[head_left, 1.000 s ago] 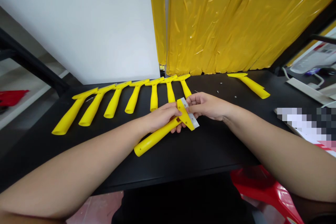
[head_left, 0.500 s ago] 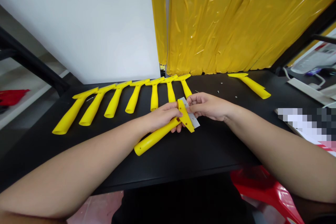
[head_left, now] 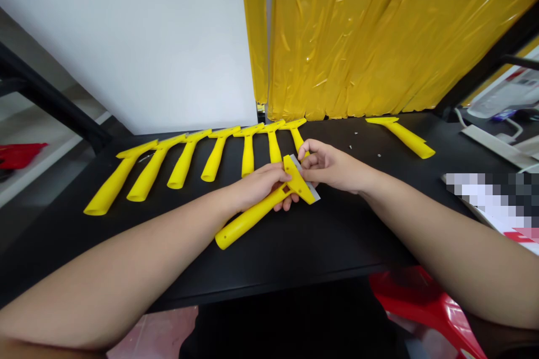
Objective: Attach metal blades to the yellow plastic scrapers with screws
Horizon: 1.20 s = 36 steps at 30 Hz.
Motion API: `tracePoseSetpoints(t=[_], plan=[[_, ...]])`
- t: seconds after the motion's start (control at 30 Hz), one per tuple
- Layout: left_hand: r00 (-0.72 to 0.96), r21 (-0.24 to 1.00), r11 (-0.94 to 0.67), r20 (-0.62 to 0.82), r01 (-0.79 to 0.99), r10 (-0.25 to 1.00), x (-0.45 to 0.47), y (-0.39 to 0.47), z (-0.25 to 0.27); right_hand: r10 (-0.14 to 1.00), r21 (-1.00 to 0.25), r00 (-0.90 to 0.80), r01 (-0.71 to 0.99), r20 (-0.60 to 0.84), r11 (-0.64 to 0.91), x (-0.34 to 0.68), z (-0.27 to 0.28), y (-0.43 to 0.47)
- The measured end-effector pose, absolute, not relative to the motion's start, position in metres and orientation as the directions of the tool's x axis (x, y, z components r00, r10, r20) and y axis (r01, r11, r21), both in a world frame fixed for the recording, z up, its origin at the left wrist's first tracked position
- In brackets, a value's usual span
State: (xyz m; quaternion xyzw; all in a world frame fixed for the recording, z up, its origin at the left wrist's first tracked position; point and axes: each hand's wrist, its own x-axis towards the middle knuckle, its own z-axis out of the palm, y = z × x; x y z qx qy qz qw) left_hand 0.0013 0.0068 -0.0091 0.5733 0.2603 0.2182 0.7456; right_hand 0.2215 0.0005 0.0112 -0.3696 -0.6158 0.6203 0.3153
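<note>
A yellow plastic scraper (head_left: 252,217) lies tilted across my left hand (head_left: 266,182), its handle end toward me and its wide head to the right. My left fingers are wrapped round it just below the head, with the thumb on top. A thin metal blade (head_left: 315,195) sticks out along the right edge of the head. My right hand (head_left: 323,164) has the thumb and curled fingers closed on that blade's outer edge. How deep the blade sits inside the head is hidden.
Several yellow scrapers (head_left: 185,162) lie in a row at the table's left and back. Another yellow scraper (head_left: 406,137) lies at the back right, near small screws (head_left: 350,147) on the black table (head_left: 337,247). Yellow plastic sheeting (head_left: 357,33) and a white panel (head_left: 147,39) stand behind.
The blade now sits deeper in the scraper's head, with less of it showing. My right hand has shifted slightly, its index finger raised; my left hand keeps its hold.
</note>
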Motion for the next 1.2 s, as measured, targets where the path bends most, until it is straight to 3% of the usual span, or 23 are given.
tracePoseSetpoints(t=[0.2,0.43,1.2], plan=[[0.741,0.959,0.280,-0.166,-0.031,0.650,0.0020,0.0075,-0.0072,0.853,-0.967,-0.515,0.159,0.091,0.198,0.2210,0.0103,0.0009],[0.741,0.951,0.305,-0.172,-0.047,0.650,0.0021,0.0077,-0.0070,0.848,-0.916,-0.511,0.260,0.138,0.305,0.2234,0.0159,-0.0025],[0.718,0.970,0.243,-0.160,-0.013,0.677,0.0016,0.0075,-0.0076,0.914,-0.979,-0.407,0.187,0.002,0.086,0.2214,0.0155,-0.0008]])
